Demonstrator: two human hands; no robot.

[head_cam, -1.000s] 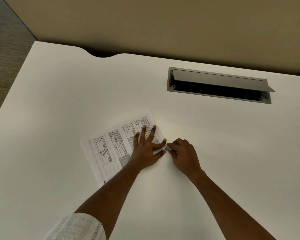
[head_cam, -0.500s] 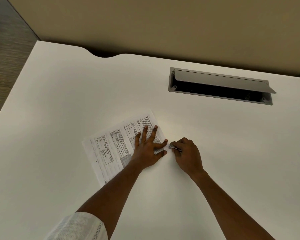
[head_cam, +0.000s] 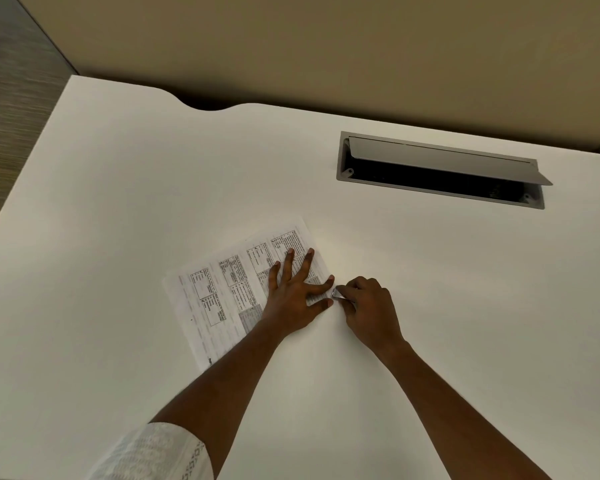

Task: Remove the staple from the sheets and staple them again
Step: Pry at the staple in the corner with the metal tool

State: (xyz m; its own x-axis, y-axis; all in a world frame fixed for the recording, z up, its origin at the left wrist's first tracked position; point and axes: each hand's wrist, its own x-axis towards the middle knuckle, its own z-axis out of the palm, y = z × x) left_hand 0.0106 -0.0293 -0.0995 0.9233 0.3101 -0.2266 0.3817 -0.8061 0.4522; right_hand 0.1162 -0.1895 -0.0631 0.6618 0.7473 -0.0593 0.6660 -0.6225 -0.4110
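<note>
My left hand [head_cam: 291,299], fingers spread, pins the printed sheets [head_cam: 222,292] on the counter [head_cam: 430,306]. My right hand [head_cam: 368,306] pinches a small metal tool [head_cam: 338,295] at their near-right corner. I judge this the removal step; next needs gentle prying.

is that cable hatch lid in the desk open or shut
Open: the grey lid is tilted up, and the dark cavity beneath it shows.
</note>
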